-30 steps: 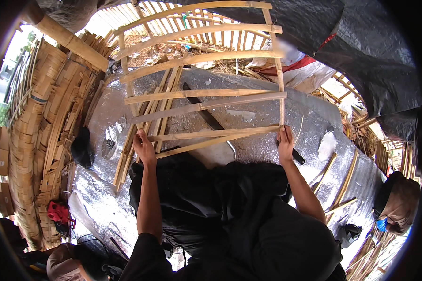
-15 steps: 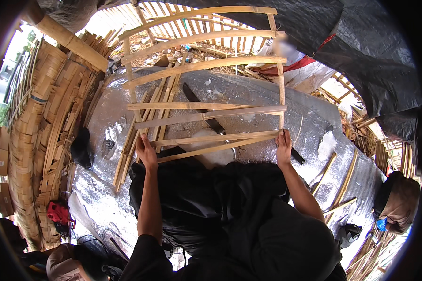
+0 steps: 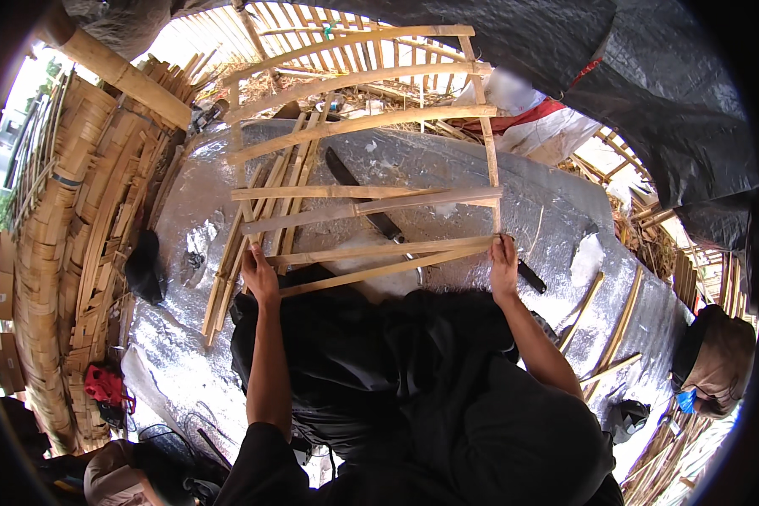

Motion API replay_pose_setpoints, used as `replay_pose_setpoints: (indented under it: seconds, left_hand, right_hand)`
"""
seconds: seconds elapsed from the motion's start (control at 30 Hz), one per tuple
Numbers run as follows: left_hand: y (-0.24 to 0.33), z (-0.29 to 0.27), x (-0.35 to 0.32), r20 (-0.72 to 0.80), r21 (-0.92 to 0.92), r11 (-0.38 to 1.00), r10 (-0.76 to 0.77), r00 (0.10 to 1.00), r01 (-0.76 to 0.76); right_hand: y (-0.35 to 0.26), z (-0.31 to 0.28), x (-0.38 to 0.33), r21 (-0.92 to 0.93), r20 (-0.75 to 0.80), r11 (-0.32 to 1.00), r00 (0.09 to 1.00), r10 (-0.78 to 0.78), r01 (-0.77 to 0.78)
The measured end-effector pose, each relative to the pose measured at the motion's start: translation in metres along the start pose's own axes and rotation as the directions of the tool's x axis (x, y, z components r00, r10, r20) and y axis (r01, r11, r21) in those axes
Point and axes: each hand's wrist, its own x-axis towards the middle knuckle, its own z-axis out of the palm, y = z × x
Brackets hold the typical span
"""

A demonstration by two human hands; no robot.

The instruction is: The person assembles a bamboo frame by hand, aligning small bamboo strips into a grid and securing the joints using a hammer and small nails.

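Observation:
A bamboo lattice frame (image 3: 358, 126) of long crosswise slats on two side rails lies tilted over a silver foil-covered table (image 3: 557, 211). My left hand (image 3: 260, 274) grips the frame's near left corner. My right hand (image 3: 504, 266) holds the near right corner, where the lowest slats meet the right rail. A long dark blade (image 3: 371, 207) lies on the foil under the frame. My dark clothing fills the view below the hands.
Loose bamboo strips (image 3: 228, 270) lie under the frame's left side. Bundles of split bamboo (image 3: 67, 253) stack at the left. More slats (image 3: 607, 329) rest on the foil at right. Another person's head (image 3: 721, 363) shows at the right edge. A black tarp (image 3: 649, 76) hangs overhead.
The frame has slid slightly toward me and tilted, its near slats lower in view. Both hands keep their grip on the near corners.

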Motion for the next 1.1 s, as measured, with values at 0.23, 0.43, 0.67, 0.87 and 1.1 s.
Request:
replay_pose_setpoints:
  seconds: [0.23, 0.43, 0.67, 0.87, 1.1]
  left_hand:
    - [-0.019, 0.0, -0.002, 0.017, -0.087, 0.994, -0.067, 0.998, 0.069]
    - [-0.024, -0.003, -0.003, -0.004, 0.015, 0.998, -0.063, 0.998, 0.063]
    - [-0.004, 0.004, -0.015, -0.011, -0.045, 0.999, -0.008, 1.0, 0.007]
    - [-0.019, 0.001, -0.013, 0.019, -0.17, 0.981, -0.09, 0.996, 0.092]
    - [-0.026, 0.006, -0.015, 0.059, -0.164, 0.972, -0.158, 0.986, 0.166]
  right_hand:
    - [0.014, -0.003, 0.0, -0.079, -0.012, 0.997, 1.0, -0.022, 0.021]
    - [0.004, 0.0, -0.008, -0.087, 0.008, 0.985, 0.989, -0.147, 0.147]
    - [0.014, -0.024, -0.017, -0.342, 0.066, 0.895, 0.958, -0.28, 0.285]
    - [-0.005, -0.017, -0.022, -0.131, 0.004, 0.99, 0.998, -0.059, 0.059]
    - [0.014, -0.026, -0.016, -0.268, -0.003, 0.946, 0.982, -0.188, 0.18]
